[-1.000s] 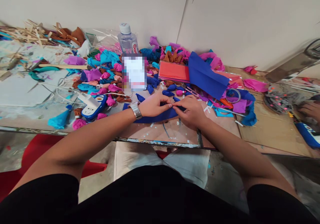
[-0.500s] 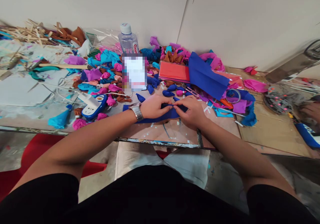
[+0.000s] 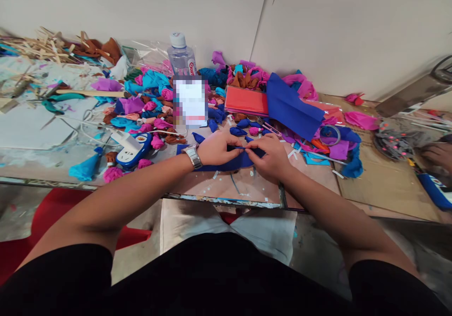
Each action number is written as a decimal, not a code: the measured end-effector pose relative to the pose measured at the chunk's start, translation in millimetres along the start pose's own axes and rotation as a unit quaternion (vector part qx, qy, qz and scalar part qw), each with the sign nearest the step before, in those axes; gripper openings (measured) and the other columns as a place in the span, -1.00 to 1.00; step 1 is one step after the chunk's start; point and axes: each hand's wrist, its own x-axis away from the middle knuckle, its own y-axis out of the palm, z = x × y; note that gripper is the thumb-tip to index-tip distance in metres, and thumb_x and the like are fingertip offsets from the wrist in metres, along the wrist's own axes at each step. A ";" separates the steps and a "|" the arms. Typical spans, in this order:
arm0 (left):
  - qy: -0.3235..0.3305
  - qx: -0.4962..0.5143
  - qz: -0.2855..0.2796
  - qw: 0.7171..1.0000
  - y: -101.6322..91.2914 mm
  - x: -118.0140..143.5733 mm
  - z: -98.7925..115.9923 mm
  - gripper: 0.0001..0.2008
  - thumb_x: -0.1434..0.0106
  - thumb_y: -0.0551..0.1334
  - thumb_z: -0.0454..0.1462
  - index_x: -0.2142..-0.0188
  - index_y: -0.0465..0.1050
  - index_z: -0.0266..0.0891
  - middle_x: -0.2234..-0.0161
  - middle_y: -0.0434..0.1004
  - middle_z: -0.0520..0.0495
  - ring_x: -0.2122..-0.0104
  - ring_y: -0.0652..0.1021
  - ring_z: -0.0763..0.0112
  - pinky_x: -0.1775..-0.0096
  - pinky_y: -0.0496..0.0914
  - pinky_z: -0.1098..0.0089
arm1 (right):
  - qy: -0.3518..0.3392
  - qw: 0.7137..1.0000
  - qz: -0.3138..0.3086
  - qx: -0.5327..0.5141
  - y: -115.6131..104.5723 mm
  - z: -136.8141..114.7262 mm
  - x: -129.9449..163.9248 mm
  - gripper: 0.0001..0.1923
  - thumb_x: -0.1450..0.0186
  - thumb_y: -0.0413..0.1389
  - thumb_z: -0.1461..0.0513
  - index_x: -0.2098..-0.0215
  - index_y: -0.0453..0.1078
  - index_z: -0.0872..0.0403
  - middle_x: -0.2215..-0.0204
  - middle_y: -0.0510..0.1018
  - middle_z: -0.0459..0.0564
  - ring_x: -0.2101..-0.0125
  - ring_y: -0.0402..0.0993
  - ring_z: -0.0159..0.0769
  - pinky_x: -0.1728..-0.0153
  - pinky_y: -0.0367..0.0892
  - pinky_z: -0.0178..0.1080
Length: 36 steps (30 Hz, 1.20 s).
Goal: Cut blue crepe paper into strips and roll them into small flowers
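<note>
Both hands, left hand (image 3: pixel 216 149) and right hand (image 3: pixel 270 156), have fingers pinched together on the blue paper strip (image 3: pixel 226 164), flat on the table (image 3: pixel 247 186) so it creases clean.

The strip of paper (image 3: pixel 226 164) under the hands was dark blue. Behind it lay a dark blue folded sheet (image 3: pixel 291 106) and a red-orange pad (image 3: pixel 246 101). Left of the strip sat a blue-and-white power strip (image 3: pixel 132 147), pink paper buds (image 3: pixel 156 142) and a turquoise cone (image 3: pixel 84 170).
</note>
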 end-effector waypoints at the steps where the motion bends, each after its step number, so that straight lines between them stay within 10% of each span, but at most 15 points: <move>1: 0.000 0.001 -0.002 1.000 -0.4 0.1 0.3 -0.72 -0.41 0.22 -0.13 0.15 0.70 -0.17 0.29 0.73 -0.01 0.34 0.61 0.35 0.27 0.38 0.36 | 0.002 1.000 0.000 0.002 0.0 -0.1 0.1 -0.89 -0.41 0.20 0.19 0.16 0.59 -0.05 0.25 0.76 -0.05 0.23 0.65 -0.11 -0.01 0.29 0.03; 36: -0.050 -0.052 0.025 0.997 -2.1 -0.1 1.0 -0.75 -0.34 0.22 -0.17 0.23 0.68 -0.19 0.34 0.68 -0.03 0.39 0.56 0.33 0.30 0.30 0.32 | -0.002 1.000 0.004 0.021 0.2 2.9 -1.2 -0.84 -0.45 0.23 0.18 0.14 0.68 -0.04 0.31 0.78 -0.05 0.30 0.64 -0.18 0.07 0.28 0.00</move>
